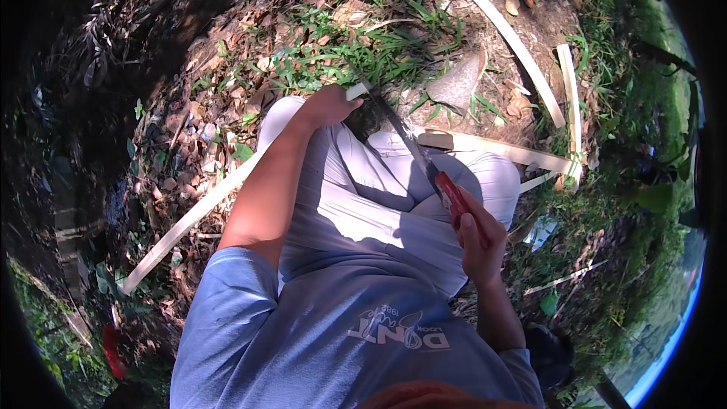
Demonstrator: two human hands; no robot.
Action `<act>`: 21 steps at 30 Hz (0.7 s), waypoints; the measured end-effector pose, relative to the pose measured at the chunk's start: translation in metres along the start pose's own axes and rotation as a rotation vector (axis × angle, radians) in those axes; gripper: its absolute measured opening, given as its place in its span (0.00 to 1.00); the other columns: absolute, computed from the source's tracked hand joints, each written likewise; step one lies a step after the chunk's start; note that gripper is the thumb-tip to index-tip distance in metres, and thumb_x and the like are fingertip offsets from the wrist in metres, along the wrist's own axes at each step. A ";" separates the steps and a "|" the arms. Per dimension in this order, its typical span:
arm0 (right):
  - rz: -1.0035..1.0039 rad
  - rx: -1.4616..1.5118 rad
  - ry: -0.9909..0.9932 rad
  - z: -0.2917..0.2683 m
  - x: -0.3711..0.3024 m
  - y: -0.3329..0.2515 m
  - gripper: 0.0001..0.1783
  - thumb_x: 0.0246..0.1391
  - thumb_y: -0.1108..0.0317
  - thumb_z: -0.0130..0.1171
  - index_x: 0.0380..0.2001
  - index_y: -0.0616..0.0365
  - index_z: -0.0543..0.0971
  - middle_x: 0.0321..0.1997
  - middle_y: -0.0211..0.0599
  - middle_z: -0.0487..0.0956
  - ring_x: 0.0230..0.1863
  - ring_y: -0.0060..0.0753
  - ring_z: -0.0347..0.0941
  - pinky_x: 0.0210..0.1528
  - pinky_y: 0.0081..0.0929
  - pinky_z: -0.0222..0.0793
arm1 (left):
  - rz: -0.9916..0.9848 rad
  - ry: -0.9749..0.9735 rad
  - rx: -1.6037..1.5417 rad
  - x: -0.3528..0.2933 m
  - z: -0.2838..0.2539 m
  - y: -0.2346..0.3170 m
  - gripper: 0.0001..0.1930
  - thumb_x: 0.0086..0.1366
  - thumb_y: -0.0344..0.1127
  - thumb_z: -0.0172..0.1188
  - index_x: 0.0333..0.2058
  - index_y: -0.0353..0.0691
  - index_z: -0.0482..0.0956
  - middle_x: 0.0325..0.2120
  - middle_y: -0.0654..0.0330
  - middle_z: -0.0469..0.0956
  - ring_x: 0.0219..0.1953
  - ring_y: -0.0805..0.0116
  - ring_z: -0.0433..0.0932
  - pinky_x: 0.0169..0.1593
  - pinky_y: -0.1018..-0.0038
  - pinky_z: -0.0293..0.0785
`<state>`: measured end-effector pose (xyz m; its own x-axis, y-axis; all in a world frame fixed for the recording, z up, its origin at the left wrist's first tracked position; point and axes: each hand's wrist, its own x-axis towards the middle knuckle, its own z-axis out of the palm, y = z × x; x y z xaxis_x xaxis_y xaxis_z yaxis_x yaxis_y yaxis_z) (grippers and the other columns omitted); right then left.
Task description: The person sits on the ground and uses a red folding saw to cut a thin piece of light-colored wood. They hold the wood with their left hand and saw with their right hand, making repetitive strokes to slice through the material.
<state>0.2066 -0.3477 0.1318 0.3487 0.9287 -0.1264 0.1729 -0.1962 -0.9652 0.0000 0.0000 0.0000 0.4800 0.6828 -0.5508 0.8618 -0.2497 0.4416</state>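
My left hand (327, 106) is closed round a long pale strip (198, 209), which looks like wood or bamboo. Its short cut end juts past my fingers, and the rest runs back under my left forearm toward the lower left. In my right hand (482, 241) is the red handle of a long-bladed tool (405, 136); whether it is a saw or a machete I cannot tell. The narrow dark blade slants up and left over my lap. Near its tip it meets or crosses the strip's end, just beside my left hand.
I sit cross-legged in pale trousers (348, 204). More pale strips lie on the ground ahead and right: a curved one (506, 28), a shorter one (568, 98) and one by my right knee (522, 154). Grass (394, 53), dry leaves and a flat grey piece (458, 82) lie ahead.
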 end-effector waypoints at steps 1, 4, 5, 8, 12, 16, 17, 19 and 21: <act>0.008 -0.030 0.002 0.004 0.007 -0.003 0.22 0.72 0.67 0.59 0.67 0.55 0.79 0.54 0.44 0.88 0.53 0.34 0.84 0.55 0.26 0.76 | 0.015 0.016 0.031 -0.007 0.004 0.006 0.30 0.71 0.60 0.61 0.46 0.32 0.86 0.46 0.38 0.85 0.51 0.42 0.84 0.58 0.52 0.77; 0.017 -0.093 0.034 0.051 0.058 0.005 0.21 0.72 0.67 0.58 0.64 0.59 0.80 0.51 0.45 0.89 0.49 0.28 0.85 0.52 0.24 0.77 | 0.036 0.050 0.126 -0.025 0.004 0.009 0.30 0.72 0.58 0.59 0.46 0.30 0.85 0.46 0.40 0.85 0.50 0.42 0.84 0.57 0.52 0.78; -0.060 -0.140 0.050 0.067 0.089 0.020 0.20 0.72 0.66 0.58 0.63 0.60 0.80 0.50 0.45 0.89 0.48 0.27 0.85 0.52 0.25 0.77 | 0.054 0.072 0.144 -0.025 0.003 0.013 0.29 0.72 0.57 0.59 0.46 0.29 0.85 0.45 0.40 0.85 0.49 0.42 0.85 0.56 0.52 0.78; -0.214 0.105 0.116 0.119 0.159 0.044 0.21 0.73 0.61 0.59 0.61 0.63 0.82 0.47 0.43 0.89 0.45 0.26 0.83 0.51 0.25 0.77 | 0.051 0.066 0.168 -0.033 0.012 0.015 0.29 0.71 0.56 0.60 0.45 0.29 0.85 0.46 0.41 0.85 0.50 0.43 0.85 0.56 0.52 0.79; -0.087 0.133 0.063 0.140 0.170 0.062 0.22 0.74 0.61 0.58 0.62 0.62 0.81 0.45 0.41 0.88 0.45 0.24 0.82 0.50 0.27 0.76 | -0.024 0.043 0.133 -0.021 0.006 0.006 0.25 0.69 0.54 0.62 0.45 0.32 0.87 0.45 0.41 0.86 0.51 0.45 0.85 0.56 0.53 0.80; -0.122 -0.114 0.106 0.110 0.119 0.063 0.21 0.74 0.62 0.57 0.64 0.59 0.80 0.43 0.37 0.87 0.42 0.21 0.80 0.47 0.23 0.75 | 0.057 0.089 0.098 0.001 0.016 -0.008 0.25 0.69 0.53 0.63 0.40 0.32 0.88 0.41 0.41 0.87 0.49 0.43 0.86 0.55 0.53 0.80; -0.116 -0.196 0.122 0.097 0.103 0.058 0.21 0.74 0.62 0.57 0.65 0.58 0.80 0.42 0.36 0.87 0.42 0.20 0.80 0.46 0.22 0.75 | 0.093 0.104 0.098 0.002 0.021 -0.010 0.25 0.69 0.54 0.63 0.40 0.32 0.88 0.41 0.41 0.87 0.48 0.43 0.86 0.55 0.53 0.80; 0.064 -0.082 0.084 0.070 0.073 0.026 0.21 0.75 0.61 0.56 0.64 0.61 0.80 0.32 0.27 0.81 0.31 0.14 0.70 0.34 0.18 0.66 | 0.076 0.061 0.090 -0.009 0.017 -0.001 0.26 0.70 0.55 0.62 0.41 0.32 0.88 0.40 0.41 0.87 0.48 0.43 0.86 0.54 0.52 0.80; 0.092 0.003 0.068 0.046 0.047 0.029 0.22 0.76 0.62 0.55 0.64 0.63 0.79 0.26 0.22 0.77 0.25 0.10 0.64 0.27 0.16 0.59 | 0.081 0.052 0.095 -0.010 0.015 -0.005 0.26 0.70 0.55 0.62 0.42 0.33 0.88 0.40 0.42 0.87 0.47 0.42 0.86 0.54 0.52 0.79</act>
<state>0.1857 -0.2951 0.0878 0.4250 0.8830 -0.1991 0.1341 -0.2790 -0.9509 -0.0070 -0.0160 -0.0074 0.5414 0.6922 -0.4773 0.8335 -0.3676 0.4124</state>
